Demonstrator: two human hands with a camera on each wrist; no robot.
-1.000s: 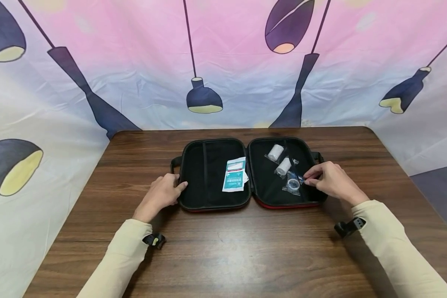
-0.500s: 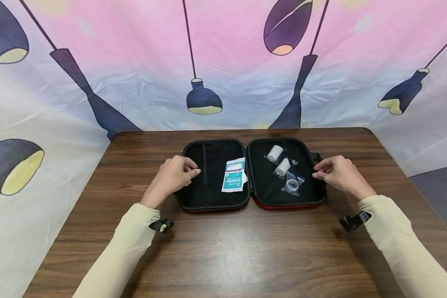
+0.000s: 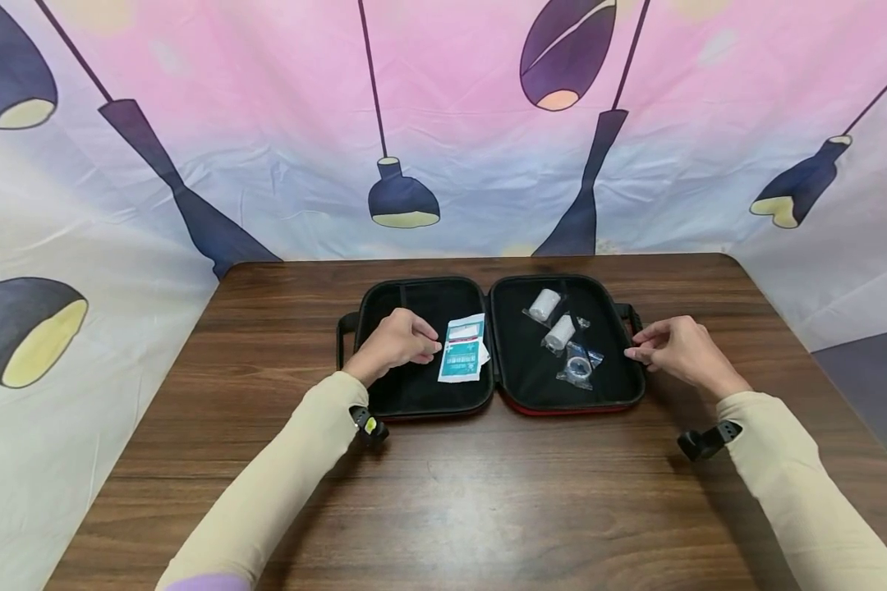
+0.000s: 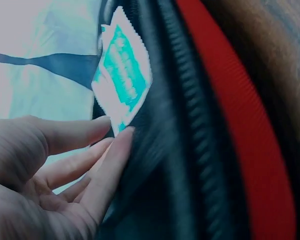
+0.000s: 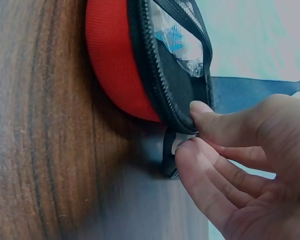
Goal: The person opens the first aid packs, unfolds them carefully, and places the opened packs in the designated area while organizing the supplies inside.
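With left hand (image 3: 397,345) parted at the fingertips, hovered by the packet (image 3: 461,351); with right hand (image 3: 674,349), pinched the case rim (image 3: 562,408). Judged packet light, pliable, best edge-gripped.

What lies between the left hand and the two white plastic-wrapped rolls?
In the head view: a flat teal-and-white packet, then the adjoining rims and bare lining of the open red-and-black case.

Near my left fingers (image 4: 107,172): teal-and-white packet (image 3: 460,359). At my right fingers (image 5: 194,165): case (image 5: 112,65), black inside, red outside. Below both: brown, wood-grained table (image 3: 547,509).
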